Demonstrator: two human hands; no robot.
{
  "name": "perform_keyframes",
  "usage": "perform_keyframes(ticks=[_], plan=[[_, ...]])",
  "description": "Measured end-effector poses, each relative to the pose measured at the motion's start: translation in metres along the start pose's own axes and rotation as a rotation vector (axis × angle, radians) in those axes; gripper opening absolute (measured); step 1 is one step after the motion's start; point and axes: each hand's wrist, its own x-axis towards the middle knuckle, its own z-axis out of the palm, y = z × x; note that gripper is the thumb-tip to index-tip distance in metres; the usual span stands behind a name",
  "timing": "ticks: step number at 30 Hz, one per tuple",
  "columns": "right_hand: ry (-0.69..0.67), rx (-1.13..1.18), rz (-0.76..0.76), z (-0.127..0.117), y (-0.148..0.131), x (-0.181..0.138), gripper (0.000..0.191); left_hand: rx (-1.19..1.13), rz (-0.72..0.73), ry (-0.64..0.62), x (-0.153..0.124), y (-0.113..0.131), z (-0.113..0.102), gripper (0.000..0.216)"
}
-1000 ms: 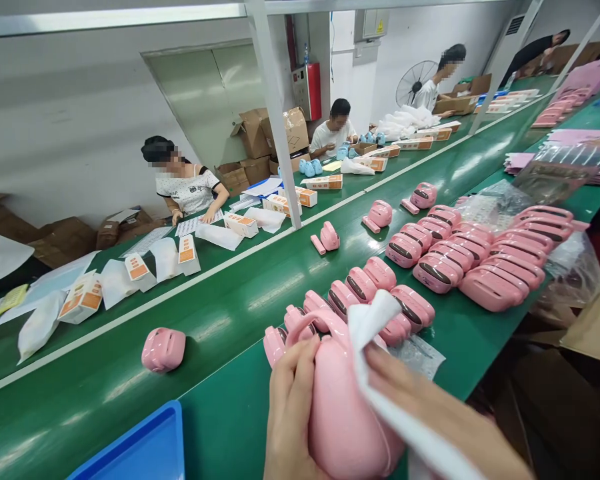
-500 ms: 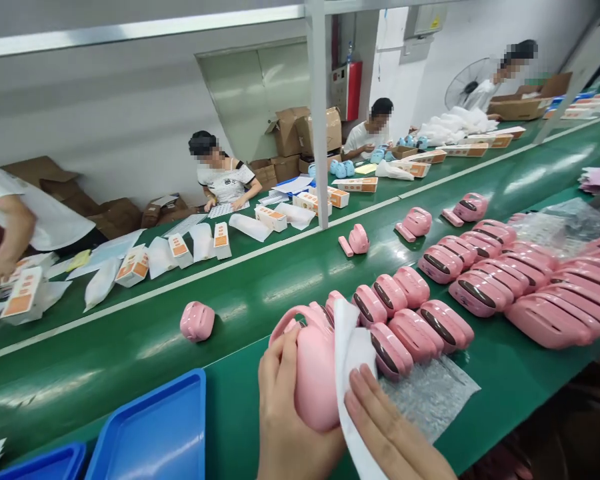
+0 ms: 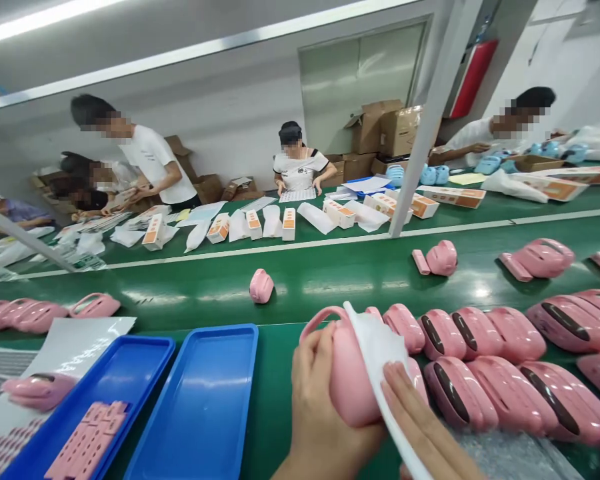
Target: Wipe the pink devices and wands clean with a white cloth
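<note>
My left hand (image 3: 325, 413) grips a pink plastic device with a loop handle (image 3: 347, 373) just above the near edge of the green bench. My right hand (image 3: 425, 427) presses a white cloth (image 3: 380, 350) flat against the right side of that device. Right beside it lie rows of similar pink devices (image 3: 485, 373), some with dark oval windows, resting partly on clear bubble wrap (image 3: 510, 457).
Two blue trays (image 3: 203, 400) sit to my left, one holding small pink parts (image 3: 87, 440). Single pink devices (image 3: 261, 285) ride the green conveyor belt (image 3: 330, 273). Across it, several people handle white and orange boxes (image 3: 289, 223) and bags. A metal post (image 3: 420, 140) rises from the bench.
The view has swung left, bringing the second blue tray, the pink parts and more people into sight. Both hands stay on the device, the cloth still pressed against it.
</note>
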Motion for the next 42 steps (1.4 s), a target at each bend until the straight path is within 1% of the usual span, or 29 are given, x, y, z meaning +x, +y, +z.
perform_keyframes(ticks=[2, 5, 7, 9, 11, 12, 13, 16, 17, 18, 19, 21, 22, 23, 25, 26, 27, 30, 31, 34, 35, 37, 39, 40, 42], plan=[[-0.006, 0.002, -0.021, 0.002, -0.002, 0.004, 0.046, -0.011, -0.033, 0.033, -0.002, 0.001, -0.007, 0.079], [0.016, 0.058, -0.05, 0.002, -0.006, 0.009, 0.044, -0.019, -0.018, 0.045, -0.004, 0.005, -0.013, 0.082], [0.006, 0.059, -0.042, -0.001, -0.008, 0.011, 0.045, 0.007, -0.054, 0.078, -0.007, 0.008, -0.015, 0.077], [-0.006, 0.044, -0.043, -0.003, -0.01, 0.011, 0.045, 0.015, -0.068, 0.098, -0.009, 0.011, -0.015, 0.078], [-0.014, 0.07, -0.02, -0.005, -0.011, 0.011, 0.042, -0.01, -0.021, 0.079, -0.011, 0.013, -0.015, 0.082], [-0.009, 0.083, -0.033, -0.005, -0.012, 0.01, 0.043, -0.026, -0.008, 0.068, -0.011, 0.014, -0.015, 0.084], [-0.008, 0.084, -0.048, -0.005, -0.013, 0.008, 0.043, -0.033, -0.024, 0.071, -0.01, 0.015, -0.016, 0.084], [-0.035, 0.029, -0.024, -0.002, -0.018, 0.004, 0.048, -0.004, -0.145, 0.16, -0.009, 0.017, -0.019, 0.077], [-0.045, 0.02, 0.0, -0.002, -0.019, 0.003, 0.05, 0.008, -0.151, 0.19, -0.009, 0.017, -0.02, 0.076], [-0.046, 0.026, 0.019, -0.002, -0.019, 0.003, 0.05, 0.015, -0.119, 0.203, -0.009, 0.017, -0.02, 0.076], [-0.042, 0.042, 0.026, -0.003, -0.02, 0.004, 0.048, 0.016, -0.063, 0.2, -0.01, 0.017, -0.019, 0.077], [-0.019, 0.072, -0.018, -0.004, -0.019, 0.005, 0.046, 0.023, 0.029, 0.171, -0.011, 0.017, -0.017, 0.079], [-0.013, 0.076, -0.035, -0.005, -0.018, 0.005, 0.045, 0.036, 0.036, 0.165, -0.012, 0.017, -0.017, 0.08], [-0.009, 0.071, -0.036, -0.005, -0.017, 0.005, 0.046, 0.052, 0.012, 0.169, -0.012, 0.017, -0.017, 0.079], [-0.016, 0.051, -0.025, -0.004, -0.016, 0.005, 0.048, 0.076, -0.077, 0.196, -0.012, 0.018, -0.017, 0.076], [-0.017, 0.057, -0.021, -0.003, -0.016, 0.005, 0.048, 0.08, -0.093, 0.209, -0.011, 0.018, -0.018, 0.074], [-0.015, 0.072, -0.012, -0.003, -0.015, 0.005, 0.046, 0.077, -0.077, 0.211, -0.011, 0.018, -0.018, 0.073], [0.007, 0.124, -0.008, -0.001, -0.014, 0.004, 0.042, 0.079, 0.058, 0.172, -0.013, 0.016, -0.016, 0.075], [0.009, 0.12, -0.011, -0.001, -0.014, 0.004, 0.043, 0.088, 0.072, 0.169, -0.014, 0.014, -0.015, 0.077], [-0.012, 0.082, 0.015, -0.002, -0.016, 0.005, 0.045, 0.111, 0.016, 0.202, -0.017, 0.011, -0.01, 0.076], [-0.02, 0.093, 0.049, -0.002, -0.016, 0.006, 0.044, 0.11, 0.023, 0.201, -0.018, 0.01, -0.009, 0.076], [-0.02, 0.138, 0.115, -0.002, -0.015, 0.009, 0.042, 0.084, 0.072, 0.15, -0.019, 0.008, -0.007, 0.076], [0.018, 0.155, 0.062, 0.002, -0.013, 0.008, 0.043, 0.066, 0.072, 0.109, -0.017, 0.008, -0.008, 0.078], [0.035, 0.141, 0.028, 0.005, -0.012, 0.007, 0.044, 0.071, 0.034, 0.121, -0.015, 0.008, -0.009, 0.077], [0.049, 0.084, 0.006, 0.01, -0.01, 0.003, 0.046, 0.108, -0.052, 0.194, -0.009, 0.008, -0.013, 0.075]])
